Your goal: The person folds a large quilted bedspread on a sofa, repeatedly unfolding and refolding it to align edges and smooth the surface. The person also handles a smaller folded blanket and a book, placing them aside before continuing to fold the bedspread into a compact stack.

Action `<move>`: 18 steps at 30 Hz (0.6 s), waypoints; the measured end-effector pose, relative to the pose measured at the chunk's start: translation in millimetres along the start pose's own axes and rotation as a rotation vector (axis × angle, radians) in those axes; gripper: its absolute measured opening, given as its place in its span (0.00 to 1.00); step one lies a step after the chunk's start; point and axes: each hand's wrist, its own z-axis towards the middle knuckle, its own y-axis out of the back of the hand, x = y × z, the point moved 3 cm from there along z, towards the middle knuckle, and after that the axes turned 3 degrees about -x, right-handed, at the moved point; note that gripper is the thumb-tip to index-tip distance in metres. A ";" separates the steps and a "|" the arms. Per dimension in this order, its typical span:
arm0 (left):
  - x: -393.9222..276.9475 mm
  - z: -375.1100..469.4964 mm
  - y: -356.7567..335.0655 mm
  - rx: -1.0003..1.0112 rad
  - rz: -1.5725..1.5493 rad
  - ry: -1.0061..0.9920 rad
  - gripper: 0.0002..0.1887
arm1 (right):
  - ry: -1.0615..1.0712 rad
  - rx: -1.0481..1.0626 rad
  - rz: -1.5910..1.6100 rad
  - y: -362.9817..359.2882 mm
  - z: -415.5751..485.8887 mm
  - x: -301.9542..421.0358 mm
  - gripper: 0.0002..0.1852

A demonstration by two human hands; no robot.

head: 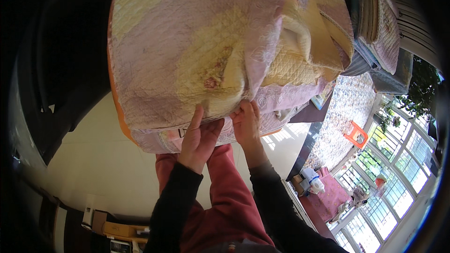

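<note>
A quilted bedspread (pixel 182 52) in pink and yellow with printed flowers is spread before me over an orange-edged surface. My left hand (pixel 202 140) is at its near edge, palm turned up, thumb raised in front of the cloth and the other fingers partly under the edge; whether it grips is unclear. Close to its right, my right hand (pixel 246 121) pinches the hem of the quilt with bent fingers. Beyond that hand, a pink embroidered border (pixel 263 42) lies folded over, and the yellow quilted cloth (pixel 291 63) beside it is rumpled.
Dark furniture (pixel 70 59) stands at the left. Folded bedding (pixel 383 24) is piled at the upper right. An orange plastic stool (pixel 357 134) stands on pebble-patterned flooring (pixel 346 102) near barred windows (pixel 390 168). A wooden drawer unit (pixel 121 230) is at the lower left.
</note>
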 end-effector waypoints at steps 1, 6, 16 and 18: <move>7.2 3.9 -4.1 0.027 -0.008 0.017 0.23 | 0.015 0.054 0.039 -0.8 -0.2 0.6 0.10; 25.5 24.6 -12.7 -0.007 -0.007 -0.136 0.18 | 0.029 0.065 -0.164 15.8 7.5 16.5 0.11; 53.3 10.3 -10.0 -0.099 -0.061 -0.027 0.22 | 0.760 0.160 -0.878 -10.7 73.0 197.3 0.11; 58.0 9.5 -12.2 -0.059 -0.086 0.041 0.21 | 0.892 0.221 -0.831 -48.0 101.6 235.1 0.10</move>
